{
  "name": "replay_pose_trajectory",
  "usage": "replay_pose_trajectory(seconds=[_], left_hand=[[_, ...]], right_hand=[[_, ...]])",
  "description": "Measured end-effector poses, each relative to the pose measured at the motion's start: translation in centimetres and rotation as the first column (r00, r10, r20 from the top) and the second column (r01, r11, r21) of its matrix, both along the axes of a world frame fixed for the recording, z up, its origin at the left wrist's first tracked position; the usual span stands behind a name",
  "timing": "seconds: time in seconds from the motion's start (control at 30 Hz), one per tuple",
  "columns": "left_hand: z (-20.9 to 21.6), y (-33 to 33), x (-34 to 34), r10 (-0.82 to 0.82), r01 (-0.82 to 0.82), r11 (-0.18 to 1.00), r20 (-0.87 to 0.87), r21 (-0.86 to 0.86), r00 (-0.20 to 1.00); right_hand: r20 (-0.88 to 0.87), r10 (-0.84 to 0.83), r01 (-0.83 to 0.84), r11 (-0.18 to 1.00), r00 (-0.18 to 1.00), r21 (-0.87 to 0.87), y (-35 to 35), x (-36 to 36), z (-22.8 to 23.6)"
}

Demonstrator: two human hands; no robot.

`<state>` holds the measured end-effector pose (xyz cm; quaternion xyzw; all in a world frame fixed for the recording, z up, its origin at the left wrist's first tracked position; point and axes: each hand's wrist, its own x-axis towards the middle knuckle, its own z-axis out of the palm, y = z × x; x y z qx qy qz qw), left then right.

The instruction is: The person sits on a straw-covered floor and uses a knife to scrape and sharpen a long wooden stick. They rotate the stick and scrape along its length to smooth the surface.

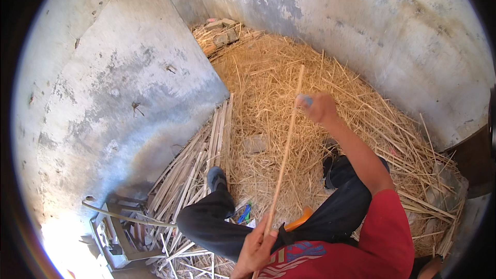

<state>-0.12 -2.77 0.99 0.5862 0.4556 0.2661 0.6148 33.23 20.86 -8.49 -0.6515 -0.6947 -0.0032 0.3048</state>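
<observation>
Long pale strip [285, 160] is running lengthwise just right of the grey block [254, 143], leaning right toward its far end and reaching well past the block both ways. Left hand [258, 247] is grasping the strip's lower part, well below the block, close to the person's red shirt [336, 261]. Right hand [321, 109] is clenching around a small grey-blue item [306, 101], up and right of the block; the item is sitting at the strip, blurred, kind unclear, touching or just beside it: cannot tell.

Straw-like shavings [274, 54] are surrounding the block. Flat strips [219, 129] are lying in a loose pile left of it; thin sticks [403, 139] are spreading well to its right. Broken bricks [225, 37] are lying far above the block. Peeling partition [124, 72] is standing left of it; another worn wall [341, 10] is rising above and right. Left shoe [216, 178] is resting lower left of the block. Blue-green scrap [245, 213] is lying below the block; an orange item [298, 220] is showing lower right, mostly hidden. Grey frame [116, 232] is standing far lower left of the block.
</observation>
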Motion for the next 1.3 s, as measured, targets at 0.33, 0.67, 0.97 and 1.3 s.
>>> replay_pose_trajectory(seconds=[0.33,0.67,0.97,1.3], left_hand=[[2.4,-1.1,0.2,-0.056,0.003,0.964,-0.189,-0.266,0.980],[1.4,3.5,-0.2,0.135,-0.136,0.987,-0.019,-0.090,0.991],[1.1,2.7,0.5,0.153,-0.153,0.988,-0.004,-0.036,0.988],[1.6,1.7,0.4,0.114,-0.115,0.990,-0.013,-0.087,0.993]], right_hand=[[-0.310,-0.594,0.458,0.787,0.742,-0.413,1.9,11.8,-0.8],[-0.038,0.485,-0.483,0.874,0.874,0.059,-10.8,-10.9,5.3],[-0.058,0.411,-0.411,0.912,0.910,0.018,-10.5,-11.0,3.8],[-0.077,0.143,-0.148,0.987,0.987,-0.056,-4.6,-5.6,3.0]])
